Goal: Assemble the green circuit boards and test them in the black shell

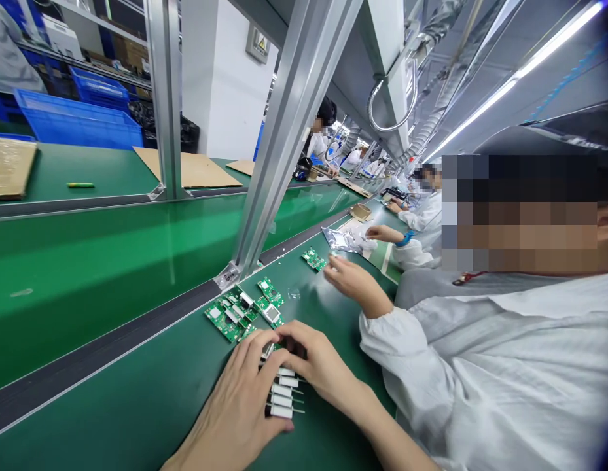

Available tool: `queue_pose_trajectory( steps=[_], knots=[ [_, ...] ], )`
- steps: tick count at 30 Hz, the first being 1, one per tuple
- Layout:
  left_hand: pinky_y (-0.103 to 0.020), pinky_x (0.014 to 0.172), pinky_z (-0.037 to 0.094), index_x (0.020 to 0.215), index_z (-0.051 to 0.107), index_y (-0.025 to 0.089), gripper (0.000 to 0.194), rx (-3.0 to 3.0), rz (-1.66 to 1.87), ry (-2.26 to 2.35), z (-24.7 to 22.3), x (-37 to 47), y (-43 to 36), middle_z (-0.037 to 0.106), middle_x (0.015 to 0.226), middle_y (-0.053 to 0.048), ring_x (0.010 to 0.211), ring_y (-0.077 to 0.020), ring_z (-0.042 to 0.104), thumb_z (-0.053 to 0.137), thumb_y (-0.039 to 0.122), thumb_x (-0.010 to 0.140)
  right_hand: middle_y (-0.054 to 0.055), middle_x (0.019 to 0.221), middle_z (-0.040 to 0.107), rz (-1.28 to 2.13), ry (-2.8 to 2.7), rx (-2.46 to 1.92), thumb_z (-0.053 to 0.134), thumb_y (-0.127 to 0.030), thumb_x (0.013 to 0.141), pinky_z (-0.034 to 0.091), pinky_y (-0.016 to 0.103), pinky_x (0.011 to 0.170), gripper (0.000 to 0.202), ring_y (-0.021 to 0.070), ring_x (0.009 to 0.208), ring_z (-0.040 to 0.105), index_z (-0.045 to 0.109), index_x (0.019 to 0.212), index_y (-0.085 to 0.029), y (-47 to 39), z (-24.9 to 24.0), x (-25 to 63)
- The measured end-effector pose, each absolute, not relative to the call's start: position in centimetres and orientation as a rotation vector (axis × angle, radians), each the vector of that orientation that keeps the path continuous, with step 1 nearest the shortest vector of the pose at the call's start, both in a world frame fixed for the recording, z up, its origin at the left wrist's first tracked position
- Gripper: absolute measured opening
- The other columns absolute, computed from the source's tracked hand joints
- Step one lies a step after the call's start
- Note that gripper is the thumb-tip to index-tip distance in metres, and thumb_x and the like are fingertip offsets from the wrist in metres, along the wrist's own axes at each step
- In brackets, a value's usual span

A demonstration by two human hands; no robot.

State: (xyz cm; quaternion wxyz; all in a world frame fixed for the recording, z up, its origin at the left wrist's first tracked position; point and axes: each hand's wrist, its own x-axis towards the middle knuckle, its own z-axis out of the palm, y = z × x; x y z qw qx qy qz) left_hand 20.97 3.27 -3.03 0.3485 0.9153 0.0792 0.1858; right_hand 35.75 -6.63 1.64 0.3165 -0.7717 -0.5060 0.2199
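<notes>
Several white blocks with thin metal leads (283,400) lie in a row on the green table between my hands. My left hand (245,392) curves around their left side, its thumb stretched out below the row and its fingertips at the row's far end. My right hand (316,360) meets it there, thumb and fingers pressed together around something too hidden to name. Just beyond my fingers is a group of green circuit boards (230,314), some carrying white parts. Another green board with a square silver part (271,314) sits beside them.
A metal post (279,144) rises from the table's far edge (186,311). Beyond it runs a green belt (137,261). At the right, a co-worker's hand (355,281) is near another green board (313,259). Small clear bag (294,294) nearby.
</notes>
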Motion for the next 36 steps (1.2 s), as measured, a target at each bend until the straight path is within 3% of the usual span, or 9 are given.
queue_pose_trajectory(
  steps=[5,9,14,17,24,28,32,36],
  knots=[
    [-0.062,0.104,0.043,0.127,0.046,0.029,0.079,2.405,0.555,0.243,-3.0,21.0,3.2,0.047,0.142,-0.013,0.136,-0.0410,0.037,0.086,0.017,0.059,0.000,0.081,0.065,0.653,-1.378,-2.036,0.056,-0.003,0.078,0.041,0.025,0.067,0.036,0.0140,0.072,0.053,0.072,0.104,-0.021,-5.8,2.2,36.2],
    [-0.064,0.106,0.041,0.136,0.040,0.030,0.089,2.422,0.491,0.216,-2.8,21.0,3.2,0.043,0.148,-0.013,0.142,-0.0412,0.029,0.087,0.020,0.061,0.001,0.085,0.065,0.800,-1.190,-1.929,0.060,-0.020,0.084,0.041,0.026,0.066,0.023,0.0137,0.072,0.051,0.073,0.103,-0.020,-6.5,2.3,36.8],
    [-0.063,0.108,0.040,0.146,0.030,0.033,0.106,2.412,0.367,0.249,-2.8,21.1,3.2,0.043,0.150,-0.010,0.144,-0.0401,0.027,0.089,0.025,0.058,-0.002,0.066,0.051,1.006,-1.135,-1.783,0.068,-0.038,0.084,0.032,0.025,0.058,0.023,0.0106,0.062,0.041,0.069,0.076,-0.016,-6.9,1.9,36.9],
    [-0.062,0.108,0.040,0.147,0.029,0.035,0.107,2.409,0.342,0.248,-2.9,21.0,3.2,0.048,0.146,-0.008,0.144,-0.0389,0.026,0.090,0.025,0.059,-0.002,0.064,0.053,0.984,-1.104,-1.816,0.068,-0.037,0.083,0.033,0.025,0.056,0.022,0.0106,0.059,0.042,0.066,0.072,-0.017,-6.7,1.5,36.7],
    [-0.063,0.108,0.036,0.148,0.027,0.041,0.112,2.422,0.420,0.239,-3.5,21.0,3.5,0.051,0.142,-0.004,0.141,-0.0398,0.030,0.091,0.023,0.057,-0.001,0.074,0.061,0.716,-1.202,-1.987,0.060,-0.017,0.081,0.038,0.024,0.062,0.011,0.0120,0.067,0.049,0.071,0.084,-0.017,-7.2,2.2,37.0],
    [-0.053,0.104,0.043,0.145,0.035,0.039,0.104,2.336,0.323,0.280,-3.9,21.2,3.5,0.052,0.139,-0.005,0.129,-0.0350,0.045,0.089,0.020,0.058,0.000,0.079,0.062,0.912,-1.264,-1.954,0.062,-0.027,0.086,0.040,0.024,0.063,0.016,0.0120,0.068,0.053,0.072,0.094,-0.018,-8.1,3.0,37.9],
    [-0.047,0.100,0.045,0.135,0.048,0.033,0.085,2.237,0.230,0.333,-3.3,21.2,3.6,0.053,0.135,-0.006,0.122,-0.0318,0.049,0.085,0.017,0.061,0.002,0.088,0.064,0.998,-1.246,-1.877,0.066,-0.037,0.085,0.043,0.025,0.067,0.021,0.0138,0.074,0.056,0.074,0.091,-0.019,-8.3,3.0,38.5],
    [-0.043,0.095,0.046,0.119,0.057,0.027,0.063,2.203,0.195,0.297,-2.2,21.2,3.9,0.060,0.120,-0.005,0.114,-0.0288,0.052,0.084,0.019,0.062,0.003,0.083,0.064,0.815,-1.054,-1.977,0.057,-0.044,0.090,0.044,0.028,0.063,0.030,0.0166,0.071,0.057,0.070,0.098,-0.019,-6.8,1.5,38.5]
  ],
)
